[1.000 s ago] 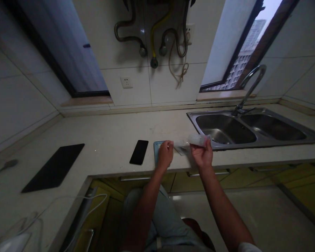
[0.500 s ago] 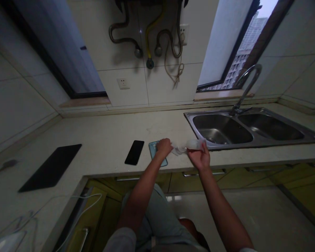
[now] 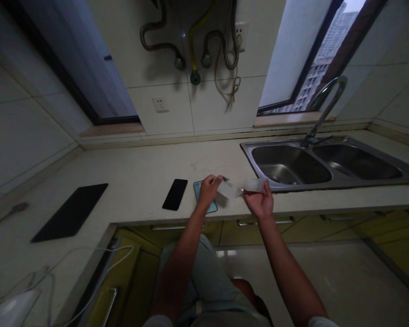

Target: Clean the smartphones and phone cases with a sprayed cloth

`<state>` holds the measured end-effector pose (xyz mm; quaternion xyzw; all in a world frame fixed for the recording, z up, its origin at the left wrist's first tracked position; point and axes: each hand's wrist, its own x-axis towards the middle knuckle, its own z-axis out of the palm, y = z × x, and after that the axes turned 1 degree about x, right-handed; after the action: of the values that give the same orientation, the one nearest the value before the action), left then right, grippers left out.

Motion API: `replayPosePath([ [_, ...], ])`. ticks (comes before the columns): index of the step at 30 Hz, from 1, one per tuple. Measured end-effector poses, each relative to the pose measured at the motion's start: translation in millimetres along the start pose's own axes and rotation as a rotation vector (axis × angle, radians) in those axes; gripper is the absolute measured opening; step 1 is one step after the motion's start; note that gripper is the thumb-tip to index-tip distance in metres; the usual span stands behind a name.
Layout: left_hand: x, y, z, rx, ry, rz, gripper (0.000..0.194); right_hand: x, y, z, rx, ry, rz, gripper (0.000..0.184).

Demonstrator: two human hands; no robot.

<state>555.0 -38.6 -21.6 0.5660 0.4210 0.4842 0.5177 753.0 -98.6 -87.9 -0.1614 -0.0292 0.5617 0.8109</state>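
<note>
My left hand (image 3: 209, 188) pinches the edge of a thin whitish sheet (image 3: 227, 190), which hangs between my two hands. My right hand (image 3: 261, 203), palm up, grips a translucent white packet or roll (image 3: 255, 185); its exact kind is too blurred to tell. Sheet and packet meet near my right fingers; whether they are joined I cannot tell. Beneath my left hand lies a light blue phone or phone case (image 3: 211, 207), partly covered by the hand. To its left a black phone (image 3: 175, 194) rests flat on the counter.
A steel double sink (image 3: 289, 165) with a tall faucet (image 3: 327, 106) is set into the counter (image 3: 136, 168) at right. At left lie a dark flat board (image 3: 71, 212), a grey-handled utensil (image 3: 17, 209) and a white cable (image 3: 122, 250). Pipes and sockets are on the wall.
My left hand has turned and lifted a little, and the whitish sheet now spreads out wider between the hands. My right hand stays nearly in place with the packet. The camera view shifts slightly.
</note>
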Motion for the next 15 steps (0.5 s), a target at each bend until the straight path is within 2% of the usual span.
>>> replayPosePath([
  [3,-9.4,-3.8,2.8,-0.493,0.095,-0.353,0.026,0.1,-0.8,2.3,-0.031,0.018,0.004,0.018],
  [6,-17.0,-3.5,4.9,-0.811,0.083,-0.606,0.010,-4.8,-4.9,10.2,-0.056,0.047,-0.025,0.017],
  [10,-23.7,-6.2,11.8,-0.936,0.145,-0.725,0.017,-23.3,-12.6,35.9,-0.157,-0.037,-0.177,0.022],
  [13,-26.6,-11.6,18.5,-0.948,0.194,-0.748,0.018,-40.9,-12.8,60.4,-0.303,-0.135,-0.337,0.038],
  [15,-28.4,-14.2,22.5,-0.955,0.170,-0.741,0.020,-48.5,-7.7,72.0,-0.421,-0.193,-0.416,0.042],
])
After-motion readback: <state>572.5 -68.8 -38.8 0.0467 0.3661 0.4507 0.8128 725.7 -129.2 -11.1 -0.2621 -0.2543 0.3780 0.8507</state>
